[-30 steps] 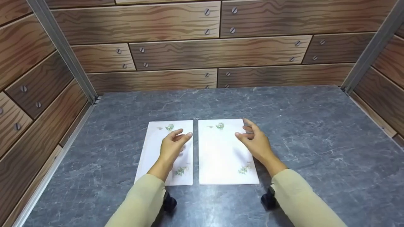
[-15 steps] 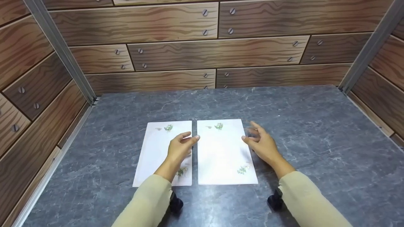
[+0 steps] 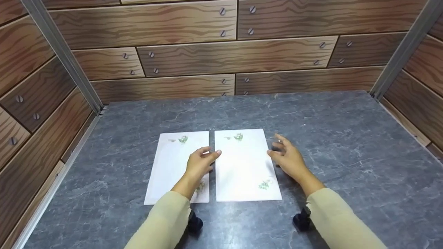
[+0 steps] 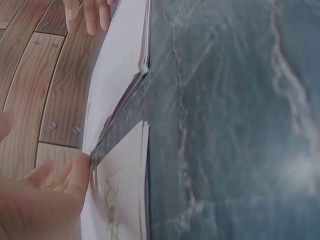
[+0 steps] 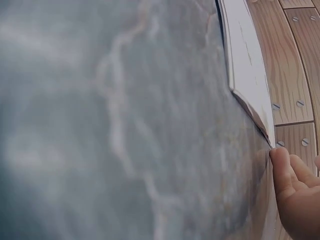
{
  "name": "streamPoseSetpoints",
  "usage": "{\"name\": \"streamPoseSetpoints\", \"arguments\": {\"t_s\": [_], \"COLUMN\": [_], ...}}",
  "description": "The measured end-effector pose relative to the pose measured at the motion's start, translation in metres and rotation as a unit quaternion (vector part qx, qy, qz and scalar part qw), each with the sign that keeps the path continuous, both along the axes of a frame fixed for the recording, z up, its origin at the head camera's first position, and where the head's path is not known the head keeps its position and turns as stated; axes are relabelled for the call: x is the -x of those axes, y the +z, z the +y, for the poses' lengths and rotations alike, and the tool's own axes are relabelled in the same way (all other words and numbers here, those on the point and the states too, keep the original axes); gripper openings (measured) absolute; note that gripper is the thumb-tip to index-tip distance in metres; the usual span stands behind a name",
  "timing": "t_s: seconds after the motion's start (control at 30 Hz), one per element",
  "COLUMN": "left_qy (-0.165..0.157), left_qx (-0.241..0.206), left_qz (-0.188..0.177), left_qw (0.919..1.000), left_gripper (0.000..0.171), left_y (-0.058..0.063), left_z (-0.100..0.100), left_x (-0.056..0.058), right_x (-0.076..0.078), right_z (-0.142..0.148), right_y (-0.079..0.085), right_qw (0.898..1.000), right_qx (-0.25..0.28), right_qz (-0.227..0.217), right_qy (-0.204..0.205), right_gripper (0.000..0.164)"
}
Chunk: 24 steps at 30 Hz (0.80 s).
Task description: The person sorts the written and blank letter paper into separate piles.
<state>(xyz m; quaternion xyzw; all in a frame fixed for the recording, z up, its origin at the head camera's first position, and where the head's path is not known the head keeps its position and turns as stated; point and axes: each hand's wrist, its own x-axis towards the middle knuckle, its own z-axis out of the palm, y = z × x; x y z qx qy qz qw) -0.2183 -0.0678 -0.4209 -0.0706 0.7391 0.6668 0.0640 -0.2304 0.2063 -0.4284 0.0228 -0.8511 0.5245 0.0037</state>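
Two flat white stacks of paper with small green plant prints lie side by side on the table, a narrow gap between them. My left hand (image 3: 199,165) hovers over the inner edge of the left stack (image 3: 169,162), its thumb reaching to the left edge of the right stack (image 3: 242,166). At that stack's right edge is my right hand (image 3: 289,159), fingers loosely bent and thumb close to the side. Several layers show along the near edge of the right stack (image 4: 120,50) in the left wrist view. Neither hand visibly grips anything; whether the fingertips touch paper is unclear.
The dark grey marbled tabletop (image 3: 339,145) spreads around the stacks. Wood-patterned walls (image 3: 193,58) stand behind and on both sides, joined by grey metal corner posts (image 3: 62,55). Black wrist devices (image 3: 195,224) hang under both sleeves.
Both hands have shifted right. The left moved from over the left stack to the gap; the right moved from over the right stack's edge to just outside it. The stacks stayed put.
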Motion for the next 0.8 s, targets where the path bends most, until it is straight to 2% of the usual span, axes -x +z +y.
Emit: {"name": "streamPoseSetpoints", "arguments": {"t_s": [0.2, 0.5, 0.63, 0.8], "left_qy": [0.008, 0.011, 0.008, 0.005], "left_qx": [0.01, -0.006, -0.008, -0.009], "left_qz": [-0.005, 0.0, 0.0, 0.001], "left_qw": [0.9999, 0.9999, 0.9999, 0.9999], "left_gripper": [0.061, 0.059, 0.059, 0.057], "left_y": [-0.0006, -0.0035, -0.0041, -0.0038], "left_z": [0.0024, 0.0023, 0.0025, 0.0017], "left_x": [0.0012, 0.0019, 0.0021, 0.0002], "right_x": [-0.0005, 0.0, -0.0001, 0.0002], "right_z": [-0.0007, -0.0025, -0.0038, -0.0051], "right_y": [-0.0013, -0.0031, -0.003, -0.0025], "right_qw": [1.0, 1.0, 0.999, 0.999], "right_qx": [0.014, 0.026, 0.029, 0.036], "right_qz": [0.001, 0.003, 0.008, -0.007], "right_qy": [-0.002, -0.009, -0.028, -0.033], "right_gripper": [0.066, 0.063, 0.061, 0.06]}}
